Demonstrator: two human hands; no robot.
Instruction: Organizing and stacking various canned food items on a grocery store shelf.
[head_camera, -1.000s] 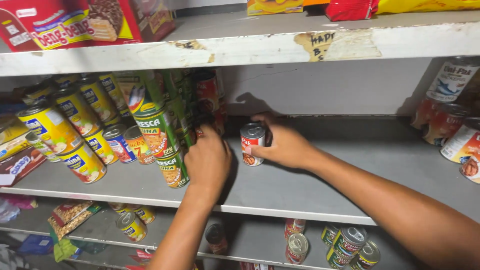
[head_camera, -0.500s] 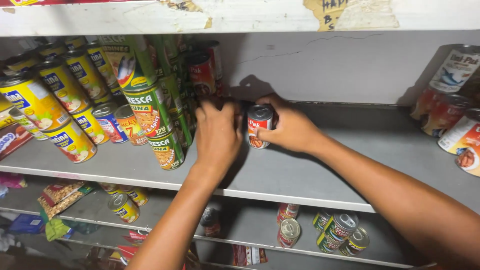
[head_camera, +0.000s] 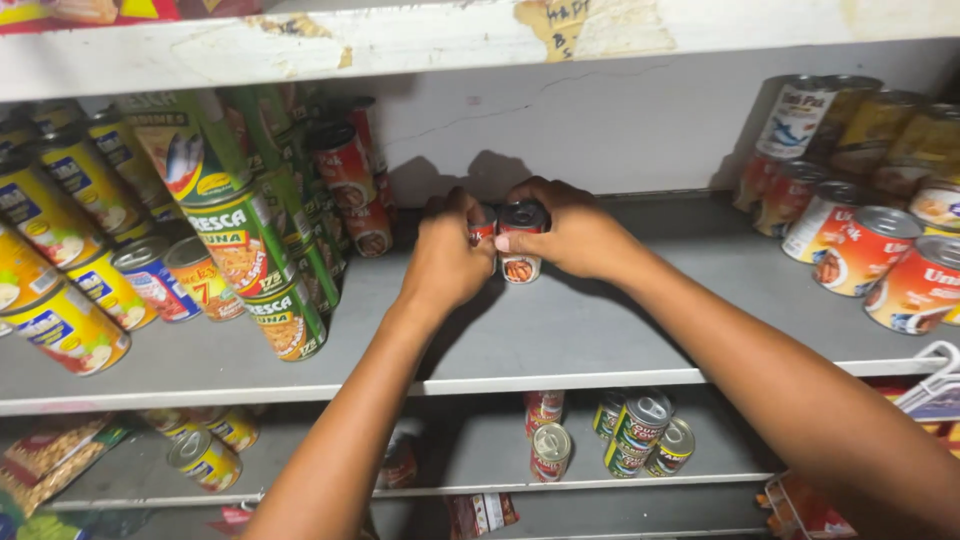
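Right hand (head_camera: 575, 235) has a closed grip on a small red can (head_camera: 521, 243), upright on the grey shelf (head_camera: 560, 335); left hand (head_camera: 447, 255) clasps a neighbouring can (head_camera: 483, 228) — a nudge could topple either.

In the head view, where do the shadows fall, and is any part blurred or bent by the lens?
Head view: the hands cast a dark shadow on the back wall above the small can held by the right hand; the left hand touches a second can, mostly hidden. Cans at left lean outward, so the lens bends the edges. Focus is fairly sharp.
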